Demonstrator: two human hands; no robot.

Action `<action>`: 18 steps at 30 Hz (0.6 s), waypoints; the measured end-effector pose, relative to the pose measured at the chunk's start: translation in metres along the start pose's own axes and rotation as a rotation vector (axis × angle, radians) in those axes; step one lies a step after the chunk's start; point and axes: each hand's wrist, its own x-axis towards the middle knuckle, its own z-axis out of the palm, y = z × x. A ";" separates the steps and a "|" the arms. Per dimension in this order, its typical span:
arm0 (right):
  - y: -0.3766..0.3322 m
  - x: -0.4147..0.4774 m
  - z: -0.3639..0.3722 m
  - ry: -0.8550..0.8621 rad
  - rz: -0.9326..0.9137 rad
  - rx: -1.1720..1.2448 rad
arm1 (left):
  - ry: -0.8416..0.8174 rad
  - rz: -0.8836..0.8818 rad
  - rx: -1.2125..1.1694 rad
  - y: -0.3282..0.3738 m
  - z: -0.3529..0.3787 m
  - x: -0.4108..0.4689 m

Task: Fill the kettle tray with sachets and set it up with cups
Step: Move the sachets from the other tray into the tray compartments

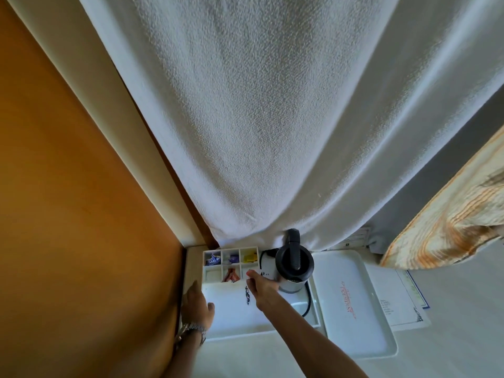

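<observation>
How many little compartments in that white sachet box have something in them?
4: blue sachets back left, purple back middle, yellow back right, orange-red front middle. The right hand partly hides front right.

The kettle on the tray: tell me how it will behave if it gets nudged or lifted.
The kettle looks tall and narrow for its base, so a sideways nudge might tip it. Its cord trails across the tray and could tug when lifted. How heavy it is depends on water inside, which cannot be seen.

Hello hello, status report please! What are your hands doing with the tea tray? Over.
Right hand reaching to the sachet box. Left hand steadying kettle tray. No cups in view. Kettle close beside.
</observation>
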 end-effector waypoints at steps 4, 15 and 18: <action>0.001 0.006 0.005 0.005 0.023 -0.085 | -0.052 -0.001 -0.054 -0.007 0.000 0.014; 0.012 -0.005 0.008 0.030 -0.119 -0.332 | -0.032 0.018 -0.128 -0.019 0.006 0.003; 0.028 -0.006 0.004 0.023 -0.185 -0.333 | -0.026 0.023 -0.122 -0.025 0.008 -0.004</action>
